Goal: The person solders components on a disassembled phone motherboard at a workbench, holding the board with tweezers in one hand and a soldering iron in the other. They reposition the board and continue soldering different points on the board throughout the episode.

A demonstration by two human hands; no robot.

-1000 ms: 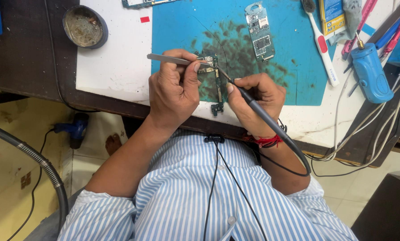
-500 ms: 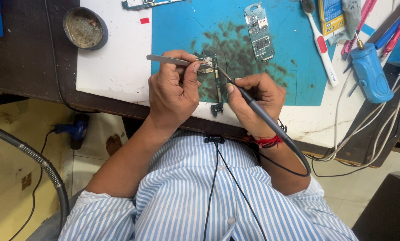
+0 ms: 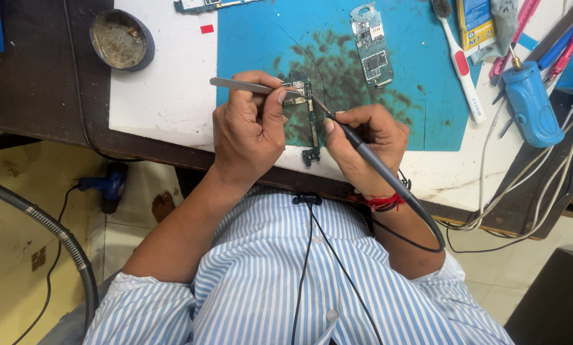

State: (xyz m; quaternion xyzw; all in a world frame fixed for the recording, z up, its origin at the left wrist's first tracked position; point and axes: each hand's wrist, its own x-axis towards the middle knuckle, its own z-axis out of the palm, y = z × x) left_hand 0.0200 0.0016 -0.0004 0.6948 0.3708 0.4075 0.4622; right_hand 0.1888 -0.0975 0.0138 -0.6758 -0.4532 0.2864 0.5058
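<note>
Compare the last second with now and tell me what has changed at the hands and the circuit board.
Nothing has visibly changed. The left hand keeps the tweezers on the small circuit board, and the right hand keeps the soldering iron with its tip at the board's top. The second board, the round tin and the blue mat lie as before.

an electronics repair bench: stained blue mat (image 3: 267, 45), loose circuit boards (image 3: 371, 45), soldering iron (image 3: 363, 153), tweezers (image 3: 248, 86), flux tin (image 3: 120, 39), tangled cables (image 3: 523, 198).
</note>
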